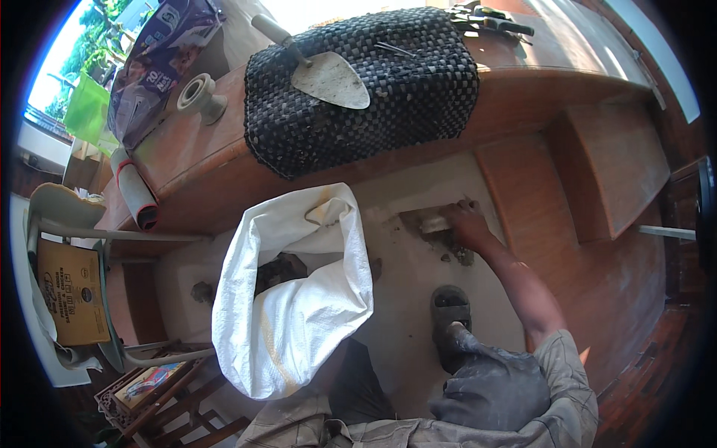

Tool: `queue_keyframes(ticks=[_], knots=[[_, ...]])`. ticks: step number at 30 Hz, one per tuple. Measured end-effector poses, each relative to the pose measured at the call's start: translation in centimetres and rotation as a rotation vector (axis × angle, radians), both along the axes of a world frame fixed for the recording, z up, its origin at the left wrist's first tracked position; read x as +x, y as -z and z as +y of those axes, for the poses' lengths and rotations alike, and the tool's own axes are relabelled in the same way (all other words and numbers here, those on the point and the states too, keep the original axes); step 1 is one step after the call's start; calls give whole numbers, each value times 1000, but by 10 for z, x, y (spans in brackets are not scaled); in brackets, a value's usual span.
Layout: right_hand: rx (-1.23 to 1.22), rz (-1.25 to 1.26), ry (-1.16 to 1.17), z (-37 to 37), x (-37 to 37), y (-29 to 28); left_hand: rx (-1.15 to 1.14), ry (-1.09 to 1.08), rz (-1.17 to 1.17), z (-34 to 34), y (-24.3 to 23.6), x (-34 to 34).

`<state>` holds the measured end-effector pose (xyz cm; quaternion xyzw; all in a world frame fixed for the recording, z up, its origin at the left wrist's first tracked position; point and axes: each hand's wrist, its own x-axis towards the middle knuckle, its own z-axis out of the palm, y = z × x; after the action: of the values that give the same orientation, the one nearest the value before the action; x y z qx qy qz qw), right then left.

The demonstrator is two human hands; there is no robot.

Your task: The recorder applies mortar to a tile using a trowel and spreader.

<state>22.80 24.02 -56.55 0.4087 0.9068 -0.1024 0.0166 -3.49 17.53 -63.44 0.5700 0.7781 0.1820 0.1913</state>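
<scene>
My right hand [469, 226] reaches down to the pale floor, its fingers wrapped round the handle of a flat plastering trowel [413, 216]. Dark crumbly debris [464, 255] lies on the floor just below that hand. A white woven sack [299, 321] stands upright in front of me with its mouth wide open. Dark lumps [280, 272] show inside the sack. My left hand is not to be seen; the sack covers much of the area on that side. A small brown patch at the sack's right edge is too unclear to name.
A brown step [202, 160] runs across the far side, carrying a black woven mat [403, 75] with a pointed trowel [332, 78] on it. Pliers-like tools [493, 22] lie beyond. At left are a purple bag [160, 67], a chair [112, 235] and a cardboard box [71, 291].
</scene>
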Motion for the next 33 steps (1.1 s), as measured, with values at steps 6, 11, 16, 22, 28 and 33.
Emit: queue_keyframes(ticks=[6, 11, 16, 22, 28, 33], knots=[[-349, 719, 700, -22, 94, -14, 16, 7, -23, -2, 24, 16], [-766, 972, 1246, -76, 136, 26, 32, 2, -59, 3, 44, 38], [-882, 981, 1216, -69, 79, 56, 98, 161, -74, 9, 68, 79], [-1049, 1124, 1089, -63, 15, 60, 178, 139, -419, -4, 49, 124], [-1319, 1482, 1012, -81, 26, 70, 211, 264, -333, -33, 1, 147], [-1353, 1623, 1040, -85, 50, 64, 239, 305, -319, -82, -64, 132]])
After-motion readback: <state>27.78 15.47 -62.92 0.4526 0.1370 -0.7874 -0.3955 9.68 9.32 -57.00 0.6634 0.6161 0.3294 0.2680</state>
